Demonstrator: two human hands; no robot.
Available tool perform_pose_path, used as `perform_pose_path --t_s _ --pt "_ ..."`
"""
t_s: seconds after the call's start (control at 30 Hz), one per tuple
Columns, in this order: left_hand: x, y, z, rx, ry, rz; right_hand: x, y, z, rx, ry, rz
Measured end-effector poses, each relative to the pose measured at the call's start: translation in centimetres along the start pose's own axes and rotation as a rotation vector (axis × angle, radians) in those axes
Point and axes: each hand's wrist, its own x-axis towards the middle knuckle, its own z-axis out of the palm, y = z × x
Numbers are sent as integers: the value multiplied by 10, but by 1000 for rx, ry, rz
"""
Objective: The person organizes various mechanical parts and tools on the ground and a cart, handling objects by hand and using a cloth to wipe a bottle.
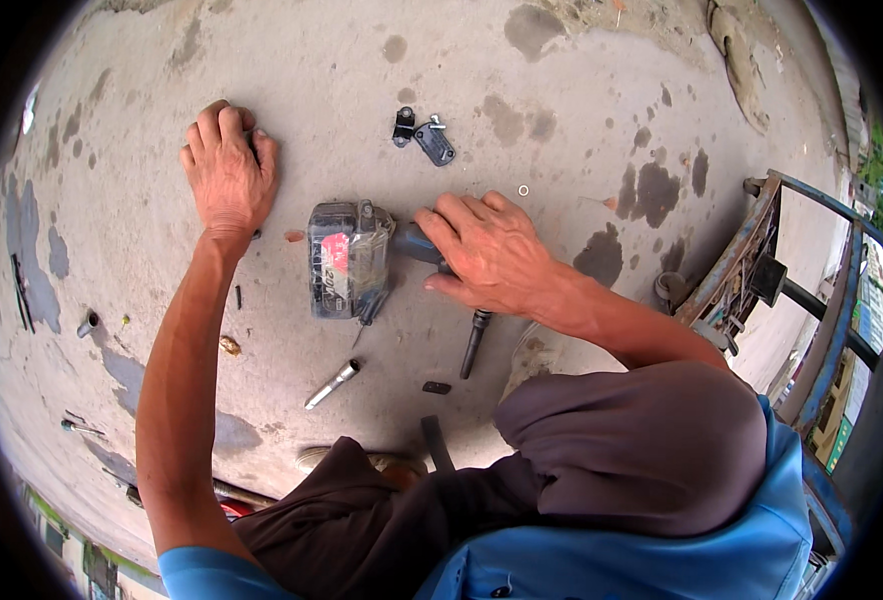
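My right hand (pixel 487 250) grips the dark handle of a cordless power tool (pixel 354 258) that lies on the concrete ground; its grey battery pack with a red label points left. A black socket bit (pixel 475 343) sticks out below my right hand. My left hand (pixel 228 170) rests knuckles up on the concrete at the upper left, fingers curled, and whether it holds anything is hidden. A silver socket (pixel 333 384) lies below the tool, and a small black piece (pixel 437 387) sits to its right.
Two small dark metal brackets with a screw (pixel 424 135) lie beyond the tool, and a small ring (pixel 524 190) to their right. A blue rusty metal frame (pixel 792 270) stands at the right. Loose bolts and a tube (pixel 88 324) lie at the left. My knees fill the lower edge.
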Motion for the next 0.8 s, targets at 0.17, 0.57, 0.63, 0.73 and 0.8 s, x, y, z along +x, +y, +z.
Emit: perform_pose_path --t_s 0.17,0.57,0.63,0.73,0.8 --pt "0 -1 2 6 16 10 -3 -1 24 32 -75 57" --pt "1 2 0 -2 -53 -34 -54 -43 45 99 -168 -71" --pt "-1 2 -1 0 -44 -33 -55 -51 48 162 -346 -13" --pt "-1 0 4 3 19 0 -50 -57 48 307 -379 -26" --pt "-2 -1 6 5 62 31 -45 -61 42 375 -414 -23"
